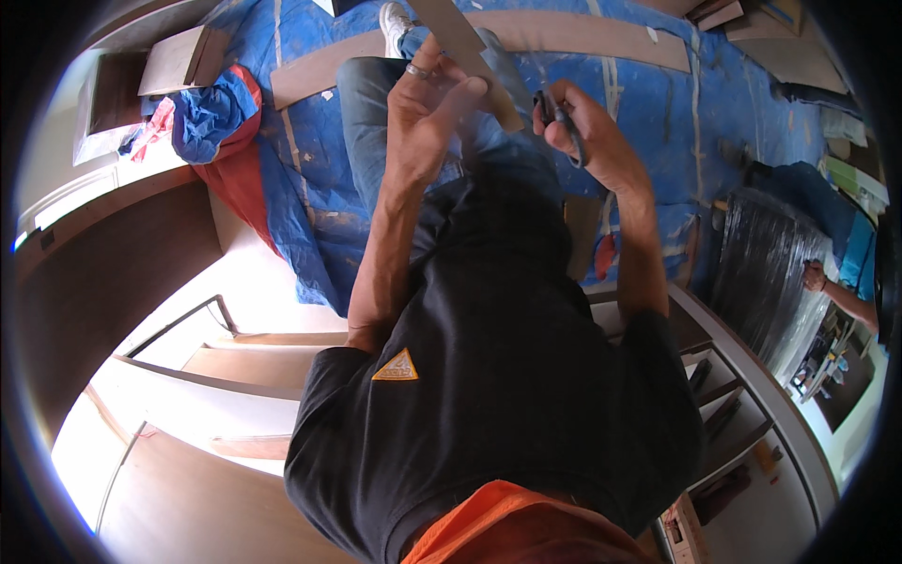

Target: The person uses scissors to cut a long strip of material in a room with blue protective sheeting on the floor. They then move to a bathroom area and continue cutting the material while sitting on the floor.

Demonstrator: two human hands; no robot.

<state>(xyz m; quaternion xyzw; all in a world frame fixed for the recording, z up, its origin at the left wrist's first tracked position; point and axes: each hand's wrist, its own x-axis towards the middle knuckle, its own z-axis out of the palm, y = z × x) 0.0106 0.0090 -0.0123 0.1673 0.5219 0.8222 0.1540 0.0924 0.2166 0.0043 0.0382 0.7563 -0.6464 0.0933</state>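
Note:
My left hand (pixel 421 120) is closed on a long, thin light-brown strip (pixel 453 30) that runs from the top edge down between my hands. Its thumb lies along the strip's near side. To the right, my right hand (pixel 597 132) grips a dark-handled hand tool (pixel 567 124), with the fingers wrapped around its handles. The tool's head is blurred, so its exact kind cannot be made out. It is held apart from the strip's lower end. Both hands are raised above my legs in blue jeans (pixel 365 108).
Blue sheeting (pixel 648 155) with pale tape covers the floor. Long wooden boards (pixel 601 36) lie across it ahead. Open cabinet frames (pixel 254 381) stand at lower left and right. A plastic-wrapped stack (pixel 766 263) is at right, where another person's hand (pixel 814 275) touches it.

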